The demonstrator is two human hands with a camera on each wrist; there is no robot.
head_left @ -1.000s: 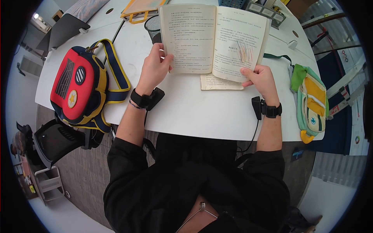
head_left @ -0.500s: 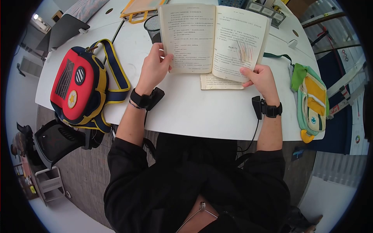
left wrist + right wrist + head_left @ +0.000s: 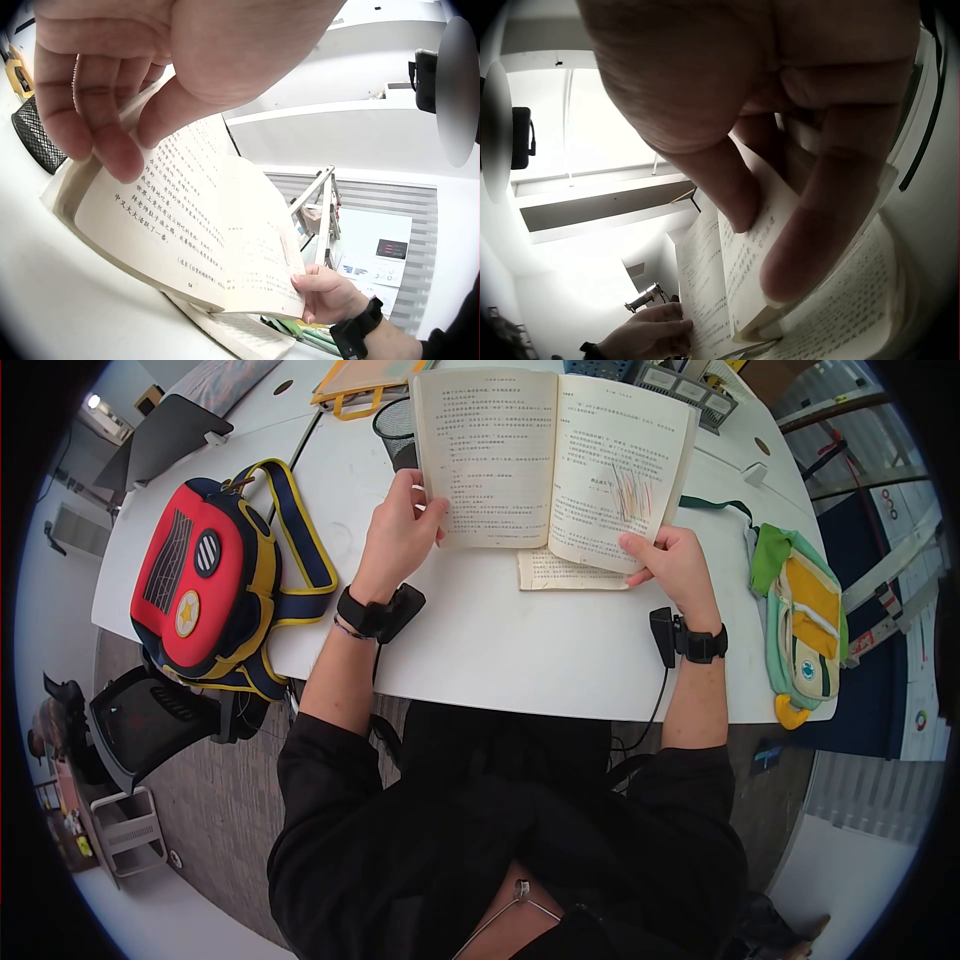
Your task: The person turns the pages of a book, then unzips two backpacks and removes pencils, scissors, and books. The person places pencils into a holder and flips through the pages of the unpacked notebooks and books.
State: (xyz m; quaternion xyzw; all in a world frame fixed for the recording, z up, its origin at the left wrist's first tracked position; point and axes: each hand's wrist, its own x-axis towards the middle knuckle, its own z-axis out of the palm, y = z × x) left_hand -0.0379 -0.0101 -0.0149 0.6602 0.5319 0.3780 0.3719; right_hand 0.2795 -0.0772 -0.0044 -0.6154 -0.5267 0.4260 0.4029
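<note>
An open book (image 3: 490, 470) with printed pages is held up over the white table, tilted toward the head camera. Its left edge is gripped by my left hand (image 3: 395, 535), thumb on the front of the page. My right hand (image 3: 675, 565) pinches the lower right corner, the thumb (image 3: 739, 199) lying on the page in the right wrist view. Coloured pencil-like scribbles (image 3: 632, 495) mark the right page. Beneath the raised book, a second open book (image 3: 570, 582) lies on the table, mostly hidden by it.
A red car-shaped backpack (image 3: 195, 575) stands on the table's left side, and a green and yellow bag (image 3: 805, 625) lies at the right edge. Behind the book are a black mesh cup (image 3: 393, 425), an orange-trimmed folder (image 3: 360, 385) and a grey basket (image 3: 700, 400).
</note>
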